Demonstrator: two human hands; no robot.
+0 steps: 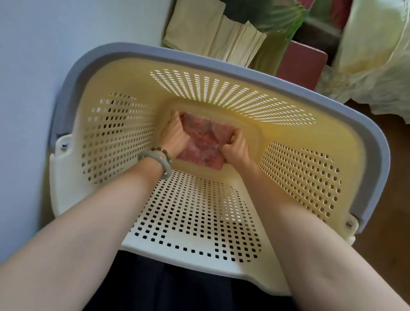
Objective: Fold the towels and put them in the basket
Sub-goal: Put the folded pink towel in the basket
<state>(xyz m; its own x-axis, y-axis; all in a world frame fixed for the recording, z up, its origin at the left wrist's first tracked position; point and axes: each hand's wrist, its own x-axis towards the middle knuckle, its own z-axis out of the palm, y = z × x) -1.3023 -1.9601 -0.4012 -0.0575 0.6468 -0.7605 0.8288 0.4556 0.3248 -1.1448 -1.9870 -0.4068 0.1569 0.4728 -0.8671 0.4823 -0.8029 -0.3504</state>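
Forearms, ours, both bare, reach over a dark garment [177, 296] and down into the basket [194, 217]. Left hand [173, 136]: bead bracelet and pale bangle [160, 158] at the wrist; fingers curled round the left edge of the folded pink towel [202, 143]. Right hand [236, 149]: fingers bunched, pinching the towel's right edge. Towel: at the bottom of the basket, between our two hands. Basket: cream, perforated, grey rim, beside a pale wall [23, 69]. Beyond it: brown paper bags [207, 34].
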